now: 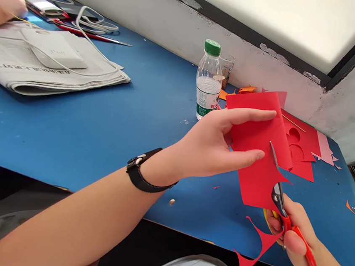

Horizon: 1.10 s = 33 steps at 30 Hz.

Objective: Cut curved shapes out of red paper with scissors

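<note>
My left hand (208,142) grips a sheet of red paper (251,157); the thumb and index finger lie across its front, and the other fingers are hidden behind it. A black watch band is on that wrist. In my right hand (300,230) is a pair of scissors (277,190) with red handles, my fingers through the loops. One blade shows in front of the paper at its right edge, pointing up. Below the sheet hangs a jagged, curved red paper offcut (255,251), its upper end close to the scissors.
A water bottle (208,85) with a green cap stands behind my left hand. Red paper with round cut-outs (306,138) and scraps lie at the right. Folded newspaper (100,80), a white box (59,48) and cables (93,24) are at the left, near another person's arm (3,4).
</note>
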Motion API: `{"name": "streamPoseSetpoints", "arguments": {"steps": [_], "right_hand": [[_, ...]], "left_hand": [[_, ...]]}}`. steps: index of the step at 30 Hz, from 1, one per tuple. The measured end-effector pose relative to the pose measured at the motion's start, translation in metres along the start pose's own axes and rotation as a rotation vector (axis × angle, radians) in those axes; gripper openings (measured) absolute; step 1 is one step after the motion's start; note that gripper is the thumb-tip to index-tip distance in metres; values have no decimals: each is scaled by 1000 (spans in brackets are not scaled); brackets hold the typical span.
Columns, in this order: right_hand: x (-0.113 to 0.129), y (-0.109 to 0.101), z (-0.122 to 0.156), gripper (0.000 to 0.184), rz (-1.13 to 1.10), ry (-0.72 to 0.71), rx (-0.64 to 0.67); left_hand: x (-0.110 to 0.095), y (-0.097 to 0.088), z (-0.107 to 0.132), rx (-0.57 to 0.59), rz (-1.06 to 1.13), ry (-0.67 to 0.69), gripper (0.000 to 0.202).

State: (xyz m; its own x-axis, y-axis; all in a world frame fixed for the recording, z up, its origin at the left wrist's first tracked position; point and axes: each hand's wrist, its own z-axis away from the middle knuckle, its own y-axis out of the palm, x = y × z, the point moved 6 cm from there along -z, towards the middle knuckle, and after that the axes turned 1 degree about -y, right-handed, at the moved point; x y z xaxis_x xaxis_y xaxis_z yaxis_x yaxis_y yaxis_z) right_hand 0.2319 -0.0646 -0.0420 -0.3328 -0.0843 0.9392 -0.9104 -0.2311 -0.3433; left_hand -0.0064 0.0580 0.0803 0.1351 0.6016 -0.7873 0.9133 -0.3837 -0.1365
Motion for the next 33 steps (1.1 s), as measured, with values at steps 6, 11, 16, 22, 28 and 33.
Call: {"name": "streamPoseSetpoints", "arguments": {"steps": [6,11,16,22,28,33], "right_hand": [[6,7,6,82,-186,75,53],[14,9,4,81,-173,96,43],[25,11,2,79,-152,105,-17],[28,12,2,77,-114,48,-37],[20,10,1,71,-100,-63,47],[15,7,0,72,-99,-41,56]], "left_hand": [[0,0,0,10,11,7,55],[-1,0,0,2,5,13,53],[-1,0,0,-6,3,17,50],[1,-6,0,-81,2,53,40],[1,-8,-1,-105,19,-4,33],[0,-9,-1,-110,21,-23,33]]}}
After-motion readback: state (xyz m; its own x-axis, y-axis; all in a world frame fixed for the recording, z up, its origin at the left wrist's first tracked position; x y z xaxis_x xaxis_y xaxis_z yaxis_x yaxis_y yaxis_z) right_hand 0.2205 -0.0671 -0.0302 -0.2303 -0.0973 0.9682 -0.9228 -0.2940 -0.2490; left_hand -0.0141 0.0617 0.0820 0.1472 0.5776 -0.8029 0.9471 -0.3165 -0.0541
